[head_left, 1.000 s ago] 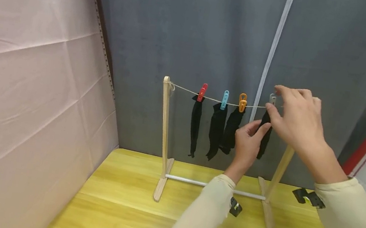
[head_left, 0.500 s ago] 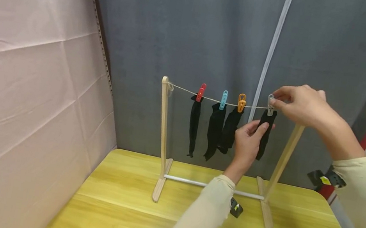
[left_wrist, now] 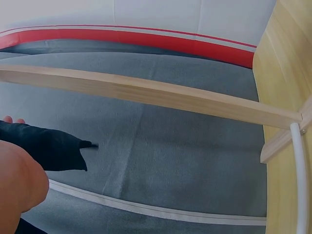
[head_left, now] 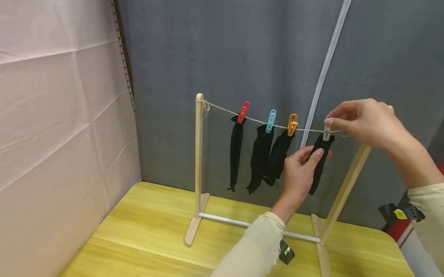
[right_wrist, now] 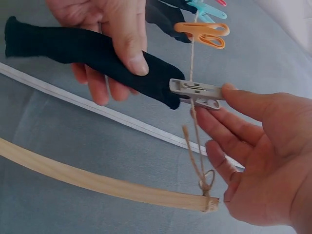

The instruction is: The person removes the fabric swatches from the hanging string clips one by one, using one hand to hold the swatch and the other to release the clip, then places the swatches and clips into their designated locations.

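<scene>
In the head view my left hand [head_left: 299, 174] holds a black sock [head_left: 318, 172] between thumb and fingers. My right hand [head_left: 364, 121] pinches the tail of a grey clothespin [head_left: 327, 131] from the right. Seen by the right wrist camera, the clothespin's [right_wrist: 197, 88] nose bites the sock's [right_wrist: 146, 80] top edge, right at the string [right_wrist: 192, 58]. My left thumb [right_wrist: 131, 56] lies across the sock just below. The left wrist view catches the sock's loose lower end [left_wrist: 58, 151] past part of my hand [left_wrist: 19, 180].
More black socks [head_left: 260, 158] hang leftward under red [head_left: 243, 112], blue [head_left: 271, 121] and orange [head_left: 292, 125] clothespins. The string spans two wooden posts [head_left: 199, 154] joined low by a white rod [head_left: 227, 219]. The stand is on a wooden table [head_left: 145, 251] before a grey curtain [head_left: 236, 40].
My right hand has drawn back to the right, and its wrist has swung outward with its fingers still at the clothespin. The left hand has barely moved.
</scene>
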Motion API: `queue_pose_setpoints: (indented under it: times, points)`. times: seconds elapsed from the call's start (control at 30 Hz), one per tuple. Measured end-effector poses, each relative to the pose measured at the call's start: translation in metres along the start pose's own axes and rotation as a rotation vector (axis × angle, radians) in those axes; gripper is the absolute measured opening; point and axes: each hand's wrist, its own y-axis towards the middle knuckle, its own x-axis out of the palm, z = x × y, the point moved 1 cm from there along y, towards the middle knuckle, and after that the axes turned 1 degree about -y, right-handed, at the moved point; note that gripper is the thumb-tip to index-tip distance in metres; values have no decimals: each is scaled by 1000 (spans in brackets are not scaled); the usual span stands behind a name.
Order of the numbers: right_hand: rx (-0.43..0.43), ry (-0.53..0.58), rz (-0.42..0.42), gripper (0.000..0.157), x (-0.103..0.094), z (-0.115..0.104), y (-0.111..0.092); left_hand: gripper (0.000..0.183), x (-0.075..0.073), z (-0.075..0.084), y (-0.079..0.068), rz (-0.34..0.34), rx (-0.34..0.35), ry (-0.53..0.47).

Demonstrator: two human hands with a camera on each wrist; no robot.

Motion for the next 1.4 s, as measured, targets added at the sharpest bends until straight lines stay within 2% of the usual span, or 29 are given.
queue_pose_setpoints:
  times: [0.27,0.53,0.87,1.17,1.4]
  points:
    - [-130,8,161,26,12,2,-3,27,1,1,0,1,-30,-10]
    - [-169,-1,247,14,19,0,-3,28,0,2,3,-11,-28,-25]
    - [-166,30,292,11,22,0,-4,26,0,4,3,-20,-26,11]
    - [-188,11,339,12,21,1,-3,31,0,3,7,-47,-5,-2]
    - [-153,21,342,13,21,3,-4,30,0,1,7,-44,-2,-3]
